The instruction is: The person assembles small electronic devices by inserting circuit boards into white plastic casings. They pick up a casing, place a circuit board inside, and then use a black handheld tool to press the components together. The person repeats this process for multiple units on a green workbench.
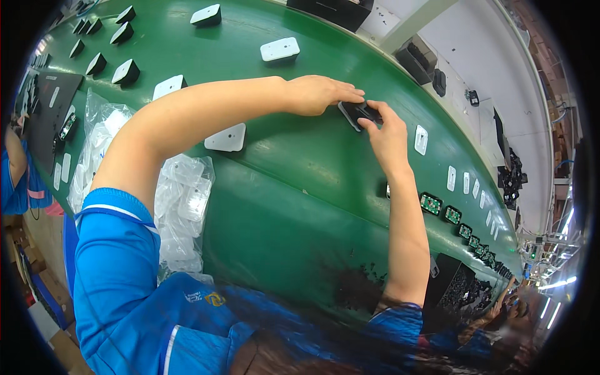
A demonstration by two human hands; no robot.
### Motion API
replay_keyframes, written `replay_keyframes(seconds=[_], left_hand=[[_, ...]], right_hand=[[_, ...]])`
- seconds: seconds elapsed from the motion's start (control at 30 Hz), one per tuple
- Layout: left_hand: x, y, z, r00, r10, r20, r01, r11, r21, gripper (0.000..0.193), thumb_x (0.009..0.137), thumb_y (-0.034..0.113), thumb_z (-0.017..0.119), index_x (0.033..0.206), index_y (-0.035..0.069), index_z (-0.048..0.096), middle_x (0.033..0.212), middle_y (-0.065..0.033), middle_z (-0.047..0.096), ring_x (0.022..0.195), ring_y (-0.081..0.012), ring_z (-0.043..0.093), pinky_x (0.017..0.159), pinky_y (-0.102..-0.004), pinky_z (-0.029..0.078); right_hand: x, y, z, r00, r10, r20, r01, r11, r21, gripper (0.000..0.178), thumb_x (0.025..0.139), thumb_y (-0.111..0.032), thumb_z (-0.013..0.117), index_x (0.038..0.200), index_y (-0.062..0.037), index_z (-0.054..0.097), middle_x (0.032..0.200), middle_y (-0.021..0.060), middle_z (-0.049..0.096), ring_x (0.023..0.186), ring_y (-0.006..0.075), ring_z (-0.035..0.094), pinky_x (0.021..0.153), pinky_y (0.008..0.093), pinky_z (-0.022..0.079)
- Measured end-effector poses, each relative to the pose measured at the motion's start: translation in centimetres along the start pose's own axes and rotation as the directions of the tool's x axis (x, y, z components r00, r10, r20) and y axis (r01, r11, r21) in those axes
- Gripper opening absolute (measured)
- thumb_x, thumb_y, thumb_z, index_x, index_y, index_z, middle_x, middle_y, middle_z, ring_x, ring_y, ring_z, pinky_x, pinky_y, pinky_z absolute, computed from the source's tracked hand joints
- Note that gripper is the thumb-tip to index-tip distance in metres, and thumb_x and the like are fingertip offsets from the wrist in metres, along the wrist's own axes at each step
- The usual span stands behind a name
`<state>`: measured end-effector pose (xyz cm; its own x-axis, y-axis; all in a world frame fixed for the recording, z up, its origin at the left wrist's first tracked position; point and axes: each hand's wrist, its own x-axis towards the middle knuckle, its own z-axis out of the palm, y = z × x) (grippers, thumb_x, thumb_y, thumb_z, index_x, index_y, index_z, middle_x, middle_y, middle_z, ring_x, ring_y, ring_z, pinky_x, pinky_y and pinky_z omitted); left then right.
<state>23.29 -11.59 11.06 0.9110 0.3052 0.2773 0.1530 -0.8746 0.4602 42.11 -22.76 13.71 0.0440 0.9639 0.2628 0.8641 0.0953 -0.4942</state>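
Reaching out over the green conveyor belt [300, 206], both bare hands are brought together on one small dark housing [359, 113], which lies on the belt's far half, well out from the person's body. The left hand [319, 94] is laid over the housing's near-left edge, its fingers pressed down on the top; the grip is clenched on the part. The right hand [389, 134] is set against the housing's right end, thumb and forefinger pinched on its rim, so the part is grasped from both sides at once. Whether it is lifted off the belt or flat on it cannot be told.

Several white rectangular plates are spread on the belt: one plate [225, 138] is seen just under the left forearm, another [280, 49] lies beyond the left hand, and a smaller one [421, 139] is found just to the right of the right hand. Black wedge-shaped parts [125, 72] are lined up toward the far left end. A row of green circuit boards [430, 203] is strung along the belt's near edge at the right, well apart from the hands. Clear plastic bags [181, 206] are heaped at the left, beside the blue sleeve [115, 250]. Another person's arm [15, 159] is visible at the left rim.
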Motion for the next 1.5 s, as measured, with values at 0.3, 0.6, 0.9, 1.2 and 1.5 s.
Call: replay_keyframes(seconds=[0.3,0.6,0.9,1.2,1.5], left_hand=[[-0.3,-0.4,0.1,0.997,-0.053,0.061,0.053,0.999,0.008,0.055,0.084,-0.010,0.046,0.134,0.012,0.047,0.141,-0.0050,0.044,0.132,-0.0239,0.039,0.106,-0.0365,0.037],[-0.8,-1.3,0.1,0.994,-0.059,0.087,0.055,0.997,0.052,0.068,0.075,-0.014,0.043,0.136,0.014,0.047,0.142,-0.0036,0.043,0.133,-0.0220,0.038,0.108,-0.0371,0.035],[-0.7,-1.8,-0.3,0.995,-0.030,0.091,0.019,0.993,0.118,0.072,0.073,-0.015,0.043,0.138,0.016,0.044,0.142,-0.0022,0.044,0.133,-0.0202,0.039,0.107,-0.0374,0.035],[-1.4,-0.9,-0.9,0.991,-0.063,0.121,0.045,0.988,0.146,0.075,0.071,-0.018,0.044,0.138,0.017,0.045,0.145,0.0005,0.040,0.133,-0.0201,0.038,0.109,-0.0420,0.032],[-1.9,-0.8,-0.7,0.987,-0.091,0.131,0.057,0.968,0.244,0.075,0.075,-0.013,0.045,0.141,0.020,0.039,0.147,0.0022,0.037,0.132,-0.0187,0.039,0.110,-0.0451,0.030]], right_hand=[[0.4,-0.1,0.5,0.999,-0.025,0.039,0.028,0.998,-0.061,0.032,0.076,-0.012,0.069,0.106,-0.0051,0.060,0.102,0.0124,0.063,0.099,0.0309,0.058,0.086,0.0399,0.046],[0.6,0.1,1.6,0.993,-0.109,-0.034,0.106,0.991,-0.076,0.035,0.075,-0.011,0.073,0.107,-0.0016,0.062,0.097,0.0152,0.067,0.087,0.0299,0.064,0.077,0.0365,0.050],[0.7,-0.1,1.4,1.000,-0.008,0.027,0.009,0.999,-0.047,0.032,0.077,-0.016,0.070,0.106,-0.0058,0.062,0.103,0.0122,0.064,0.100,0.0301,0.059,0.086,0.0397,0.046],[-0.2,-0.8,3.0,0.988,-0.146,-0.048,0.127,0.951,-0.282,0.035,0.079,-0.016,0.068,0.112,-0.0070,0.061,0.107,0.0101,0.063,0.100,0.0285,0.058,0.084,0.0380,0.049],[0.4,-1.0,3.1,0.972,-0.232,0.022,0.222,0.891,-0.396,0.028,0.080,-0.013,0.064,0.107,-0.0056,0.059,0.097,0.0090,0.060,0.089,0.0264,0.058,0.073,0.0376,0.052]])
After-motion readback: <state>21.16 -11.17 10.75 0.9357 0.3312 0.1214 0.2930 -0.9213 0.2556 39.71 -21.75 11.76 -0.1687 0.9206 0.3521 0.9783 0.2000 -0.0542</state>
